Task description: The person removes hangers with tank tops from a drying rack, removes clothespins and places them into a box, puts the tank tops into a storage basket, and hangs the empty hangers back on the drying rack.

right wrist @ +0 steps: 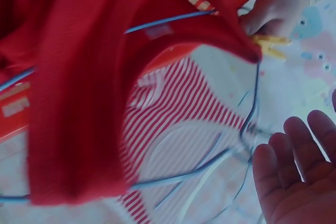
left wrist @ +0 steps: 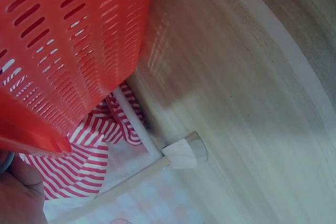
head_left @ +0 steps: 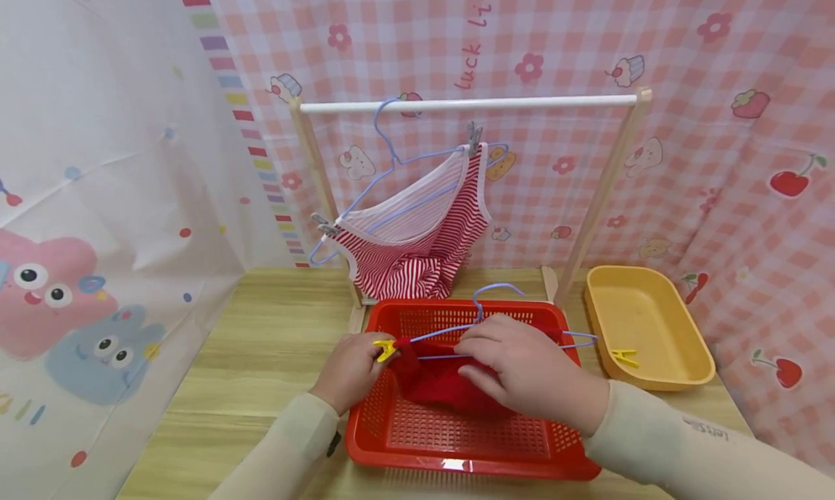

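The striped tank top point(head_left: 450, 228) looks finished: it hangs from the white rod point(head_left: 470, 104) on a hanger, fixed by two grey clothespins point(head_left: 474, 139). The red sleeveless top point(head_left: 430, 385), on a second hanger point(head_left: 443, 332) over the red basket point(head_left: 470, 465), seems half done. The left hand point(head_left: 352, 369) pinches the yellow clothespin point(head_left: 386, 351) at one shoulder; the right hand point(head_left: 522, 369) is loose, fingers extended. Apparently left: clipping the other shoulder with the spare clothespin point(head_left: 625, 357) in the yellow tray point(head_left: 646, 304), then hanging it.
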